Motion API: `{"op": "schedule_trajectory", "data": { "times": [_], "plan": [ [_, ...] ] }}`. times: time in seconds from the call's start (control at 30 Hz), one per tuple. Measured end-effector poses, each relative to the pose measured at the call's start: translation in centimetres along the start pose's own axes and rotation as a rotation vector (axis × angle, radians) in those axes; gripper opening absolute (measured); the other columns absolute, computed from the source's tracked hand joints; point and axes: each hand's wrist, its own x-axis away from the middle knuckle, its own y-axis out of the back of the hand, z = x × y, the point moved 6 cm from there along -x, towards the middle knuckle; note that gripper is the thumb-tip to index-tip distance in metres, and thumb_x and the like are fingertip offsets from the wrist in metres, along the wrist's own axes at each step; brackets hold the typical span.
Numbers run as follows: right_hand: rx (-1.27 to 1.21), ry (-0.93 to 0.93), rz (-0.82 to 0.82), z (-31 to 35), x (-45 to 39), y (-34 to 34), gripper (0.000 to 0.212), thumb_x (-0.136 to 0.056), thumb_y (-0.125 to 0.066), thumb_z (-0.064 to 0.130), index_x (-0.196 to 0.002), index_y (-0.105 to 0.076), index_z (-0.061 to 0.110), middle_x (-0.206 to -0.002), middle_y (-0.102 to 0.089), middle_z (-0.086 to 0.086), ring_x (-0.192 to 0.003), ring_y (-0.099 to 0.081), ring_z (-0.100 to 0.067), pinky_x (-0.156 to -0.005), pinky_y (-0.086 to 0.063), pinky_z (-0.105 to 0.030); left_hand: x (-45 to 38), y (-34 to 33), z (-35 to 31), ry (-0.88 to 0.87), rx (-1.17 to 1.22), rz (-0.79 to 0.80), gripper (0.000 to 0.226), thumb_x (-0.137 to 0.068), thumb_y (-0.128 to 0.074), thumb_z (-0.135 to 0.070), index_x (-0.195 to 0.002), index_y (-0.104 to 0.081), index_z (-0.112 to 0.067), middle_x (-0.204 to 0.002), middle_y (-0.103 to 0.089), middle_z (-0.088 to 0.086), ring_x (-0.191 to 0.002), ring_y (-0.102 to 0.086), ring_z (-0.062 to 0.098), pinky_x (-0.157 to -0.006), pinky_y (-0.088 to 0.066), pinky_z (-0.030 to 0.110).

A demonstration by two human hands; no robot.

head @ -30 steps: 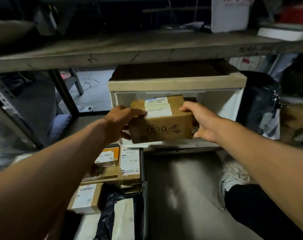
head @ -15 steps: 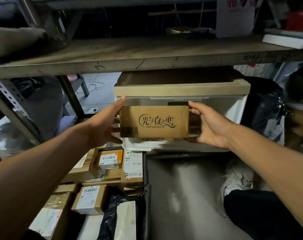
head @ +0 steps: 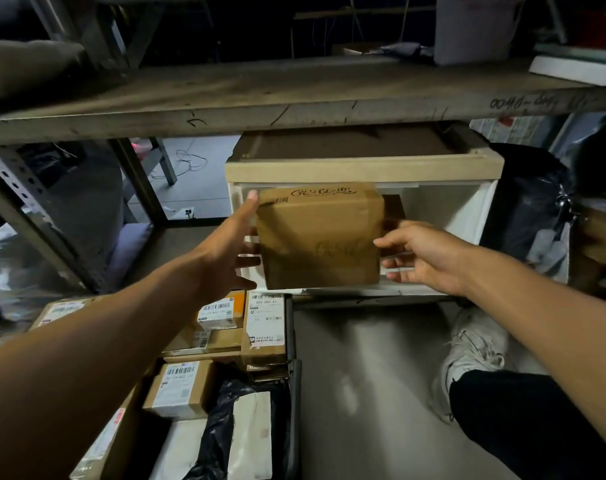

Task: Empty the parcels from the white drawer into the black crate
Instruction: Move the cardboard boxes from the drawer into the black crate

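A brown cardboard parcel (head: 320,237) with printed script hangs in the air in front of the open white drawer (head: 467,209), its image blurred. My left hand (head: 225,251) presses its left side with straight fingers, thumb up at the top corner. My right hand (head: 422,254) has its spread fingertips at the parcel's right edge. The drawer's inside is mostly hidden behind the parcel. Below left stands the black crate (head: 295,410), holding several labelled cardboard parcels (head: 263,327) and a black bag (head: 225,427).
A worn wooden shelf board (head: 294,109) runs close overhead. A perforated metal upright (head: 24,202) stands at left. My white shoe (head: 474,351) and dark trouser leg lie at right on the grey floor. Dark bags (head: 530,202) sit beside the drawer.
The parcel came out of the drawer and has tipped over between my hands, so its printed face now points up. My right fingers have loosened to the edge.
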Motion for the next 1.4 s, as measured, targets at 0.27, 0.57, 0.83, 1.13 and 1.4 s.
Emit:
{"op": "schedule_trajectory", "data": {
  "times": [0.27, 0.57, 0.83, 1.13, 1.4],
  "plan": [
    [-0.039, 0.031, 0.02, 0.3, 0.5, -1.5, 0.023, -0.093, -0.069, 0.032, -0.109, -0.054, 0.023, -0.103, -0.051, 0.009, -0.11, -0.042, -0.012, -0.103, -0.037, -0.04, -0.1, 0.6, 0.7, -0.006, -0.006, -0.113, 0.048, -0.096, -0.057, -0.043, -0.129, -0.055, -0.007, -0.12, -0.065, 0.019, -0.107, -0.063, 0.033, -0.086, -0.053, 0.042],
    [-0.112, 0.032, 0.024, 0.2, -0.3, -2.8, 0.05, -0.09, -0.065, 0.052, -0.133, -0.053, 0.03, -0.126, -0.059, 0.0, -0.12, -0.054, -0.024, -0.11, -0.04, -0.052, -0.7, 1.1, 0.7, -0.093, 0.066, -0.317, 0.035, -0.098, -0.057, -0.041, -0.115, -0.06, -0.011, -0.103, -0.067, 0.01, -0.099, -0.062, 0.025, -0.077, -0.045, 0.034],
    [-0.153, 0.042, 0.008, -0.5, -0.1, -3.6, 0.034, -0.093, -0.062, 0.054, -0.116, -0.055, 0.03, -0.116, -0.063, -0.002, -0.103, -0.06, -0.022, -0.087, -0.052, -0.042, -0.4, 1.9, 0.1, -0.08, 0.129, -0.31, 0.048, -0.095, -0.059, -0.05, -0.121, -0.059, -0.01, -0.112, -0.067, 0.013, -0.102, -0.065, 0.031, -0.094, -0.053, 0.05],
    [-0.104, 0.05, -0.06, -0.4, -0.2, -2.7, 0.062, -0.092, -0.052, 0.067, -0.14, -0.046, 0.028, -0.123, -0.058, -0.015, -0.115, -0.061, -0.033, -0.09, -0.053, -0.04, -0.5, 2.0, -0.2, -0.084, 0.136, -0.29, 0.057, -0.097, -0.046, -0.06, -0.123, -0.062, -0.012, -0.116, -0.068, 0.007, -0.107, -0.062, 0.023, -0.088, -0.045, 0.039],
    [-0.076, 0.059, -0.04, -0.7, -0.4, -2.7, 0.034, -0.091, -0.068, 0.042, -0.118, -0.06, 0.023, -0.119, -0.061, -0.002, -0.124, -0.052, -0.025, -0.109, -0.042, -0.049, -0.4, 1.3, 0.3, -0.068, 0.118, -0.28, 0.042, -0.095, -0.062, -0.038, -0.126, -0.058, -0.009, -0.115, -0.067, 0.011, -0.111, -0.063, 0.031, -0.098, -0.048, 0.054]
  ]
}}
